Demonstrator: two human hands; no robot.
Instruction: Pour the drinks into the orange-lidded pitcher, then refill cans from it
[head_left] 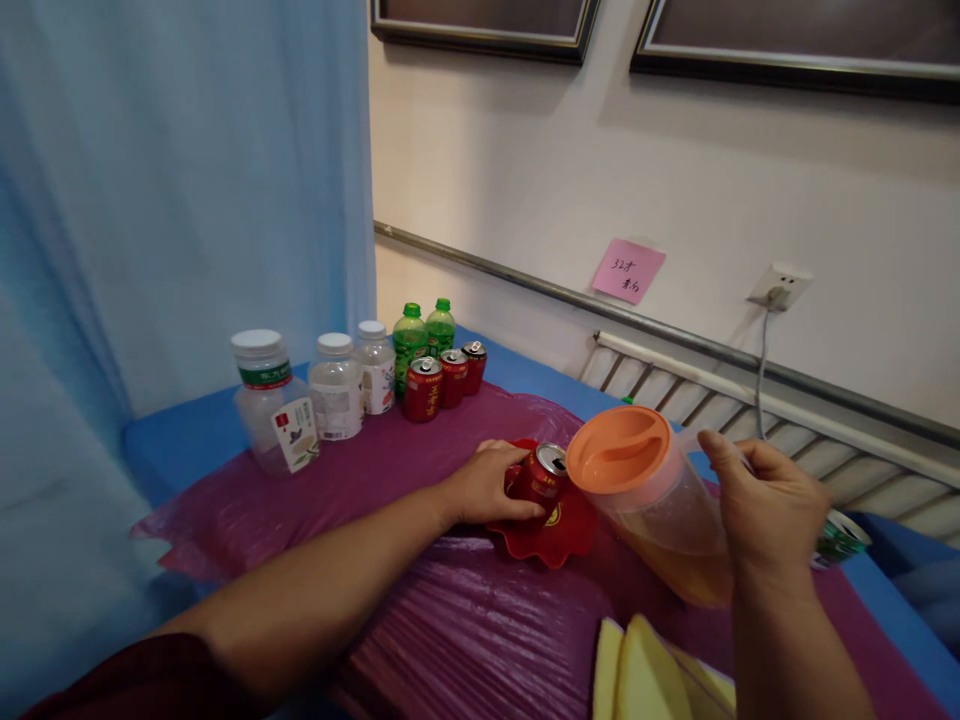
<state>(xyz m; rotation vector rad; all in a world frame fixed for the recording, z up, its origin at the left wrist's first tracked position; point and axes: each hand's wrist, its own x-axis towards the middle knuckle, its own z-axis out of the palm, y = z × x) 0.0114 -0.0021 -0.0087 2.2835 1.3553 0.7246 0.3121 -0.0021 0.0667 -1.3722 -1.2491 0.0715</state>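
Observation:
My left hand [491, 485] is wrapped round a red drink can [541, 478], whose opened top faces up. Under the can lies a red scallop-edged mat [551, 545]. With my right hand [776, 500] I grip the handle of a clear plastic pitcher [679, 545]. The pitcher leans left toward the can, its orange lid [621, 450] close beside the can's rim. Amber liquid fills its lower part. Whether any liquid is flowing from the spout, I cannot tell.
Purple plastic sheeting [480, 610] covers a blue surface. Three red cans [424, 390], green bottles [409, 345] and clear white-capped jars [274, 410] stand at the back left. Yellow pieces [652, 670] lie in front; a green can [840, 538] is at right, near a radiator [675, 385].

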